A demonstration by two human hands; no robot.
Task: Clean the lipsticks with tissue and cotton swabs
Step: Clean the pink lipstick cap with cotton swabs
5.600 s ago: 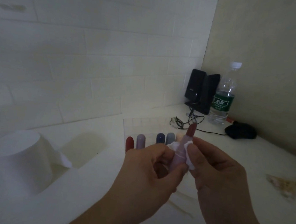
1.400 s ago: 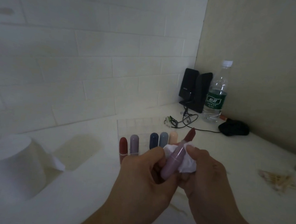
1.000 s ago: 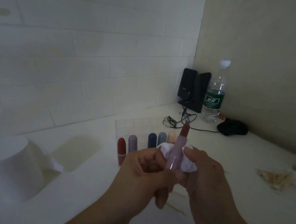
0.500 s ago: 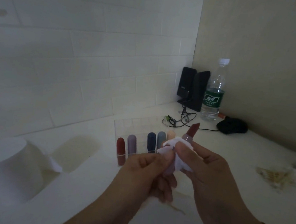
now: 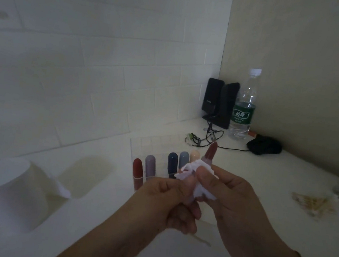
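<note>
Head view: tissue-wrapped lipstick (image 5: 211, 153), reddish-brown tip.

The clear organizer (image 5: 141, 144) stands on the counter (image 5: 263, 180) against the tiled wall (image 5: 87, 67), with capped lipsticks (image 5: 172, 164) in it. Left of the organizer stands the tissue roll (image 5: 9, 191). Behind the organizer to the right are the speakers (image 5: 219, 102) and the water bottle (image 5: 244, 104), and far right of it lie the cotton swabs (image 5: 313, 203).

An uncapped reddish-brown lipstick (image 5: 211, 153) tilts up rightward, crumpled white tissue (image 5: 196, 176) wrapped round its tube, five capped lipsticks (image 5: 166, 164) upright behind.
</note>
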